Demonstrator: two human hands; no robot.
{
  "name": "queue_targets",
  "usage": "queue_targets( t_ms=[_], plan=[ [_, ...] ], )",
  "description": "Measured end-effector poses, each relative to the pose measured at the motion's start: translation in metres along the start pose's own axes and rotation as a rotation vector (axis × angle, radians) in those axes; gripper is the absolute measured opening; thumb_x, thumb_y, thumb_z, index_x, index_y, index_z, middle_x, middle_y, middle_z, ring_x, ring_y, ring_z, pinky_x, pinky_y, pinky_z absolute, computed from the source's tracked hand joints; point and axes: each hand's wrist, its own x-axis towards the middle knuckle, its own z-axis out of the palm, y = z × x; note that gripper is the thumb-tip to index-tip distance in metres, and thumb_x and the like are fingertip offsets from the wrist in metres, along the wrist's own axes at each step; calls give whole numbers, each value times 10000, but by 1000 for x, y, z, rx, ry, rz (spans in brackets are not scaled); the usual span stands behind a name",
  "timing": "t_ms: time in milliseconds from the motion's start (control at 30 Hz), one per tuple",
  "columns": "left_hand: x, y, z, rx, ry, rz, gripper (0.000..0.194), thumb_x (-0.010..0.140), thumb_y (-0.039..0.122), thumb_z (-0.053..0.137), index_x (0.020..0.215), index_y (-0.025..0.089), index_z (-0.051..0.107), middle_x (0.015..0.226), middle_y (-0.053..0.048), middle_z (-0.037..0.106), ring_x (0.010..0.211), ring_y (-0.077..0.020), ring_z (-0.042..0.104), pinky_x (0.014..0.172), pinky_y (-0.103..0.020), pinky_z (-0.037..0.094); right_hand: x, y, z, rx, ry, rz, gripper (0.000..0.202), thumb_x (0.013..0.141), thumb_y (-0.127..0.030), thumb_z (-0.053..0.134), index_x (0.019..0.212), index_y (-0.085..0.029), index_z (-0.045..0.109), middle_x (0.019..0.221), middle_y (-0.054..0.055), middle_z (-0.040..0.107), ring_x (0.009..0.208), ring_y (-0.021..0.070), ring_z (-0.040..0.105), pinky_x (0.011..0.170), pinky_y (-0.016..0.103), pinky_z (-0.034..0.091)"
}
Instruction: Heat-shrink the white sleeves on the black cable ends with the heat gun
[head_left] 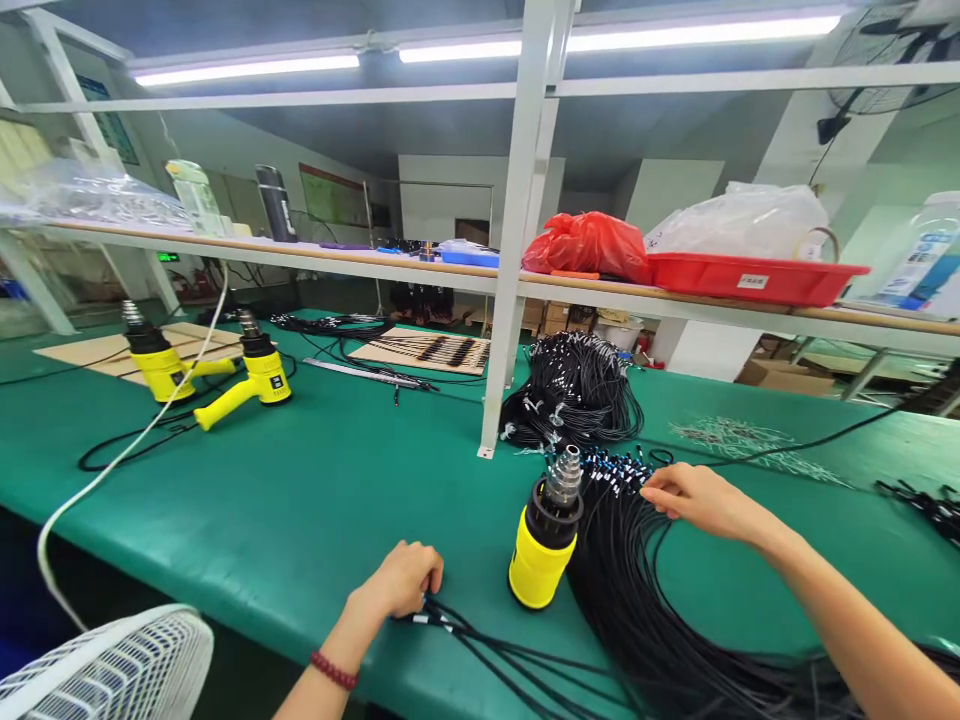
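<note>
My left hand [411, 578] rests low over the green table with its fingers curled round the ends of several black cables [517, 655], which trail off to the right. White and blue bits show at those ends. My right hand [694, 497] is pinched at the edge of a large bundle of black cables [611, 560]; one cable runs down from beneath its fingers, though the fingertips partly hide the grip. Blue and white tips gather at the bundle's top. Between my hands a yellow heat gun [541, 560] stands upright, nozzle up, touching neither hand.
Two more yellow heat guns [266, 375] stand at the left, by a white cord [172, 390]. A white shelf post [514, 250] rises from the table [360, 480]. Coiled cables [577, 385] lie behind, thin wires [750, 445] at right. A fan guard [112, 665] juts in lower left.
</note>
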Motion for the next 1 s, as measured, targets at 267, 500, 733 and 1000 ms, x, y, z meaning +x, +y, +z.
queue_targets(
  t_ms=[267, 500, 733, 1000],
  plan=[
    [-5, -19, -19, 69, 43, -42, 250, 601, 37, 536, 773, 192, 630, 847, -24, 660, 862, -183, 583, 758, -256, 389, -9, -20, -15, 89, 77, -86, 343, 880, -391, 449, 950, -144, 677, 870, 84, 689, 786, 199, 641, 670, 261, 466],
    [-63, 14, -119, -86, 177, 183, 166, 817, 334, 542, 778, 238, 672, 860, -2, 653, 848, -176, 568, 753, -239, 397, -50, -71, -44, 246, 408, -217, 330, 869, -468, 516, 873, -177, 672, 811, 64, 672, 695, 175, 592, 619, 268, 455],
    [-90, 124, -177, 26, 478, 642, 299, 941, 443, 405, 803, 254, 592, 787, 6, 594, 764, -170, 526, 731, -255, 373, -105, -154, -42, 323, 323, -505, 218, 969, -367, 422, 1130, -280, 542, 1082, 7, 610, 963, 150, 556, 831, 261, 446],
    [-58, 157, -176, 51, 541, 677, 258, 970, 375, 367, 878, 220, 552, 825, -4, 565, 784, -166, 491, 708, -280, 347, -86, -148, -45, 371, 267, -439, 218, 996, -328, 358, 858, -181, 440, 766, -22, 485, 678, 102, 384, 613, 232, 335]
  ],
)
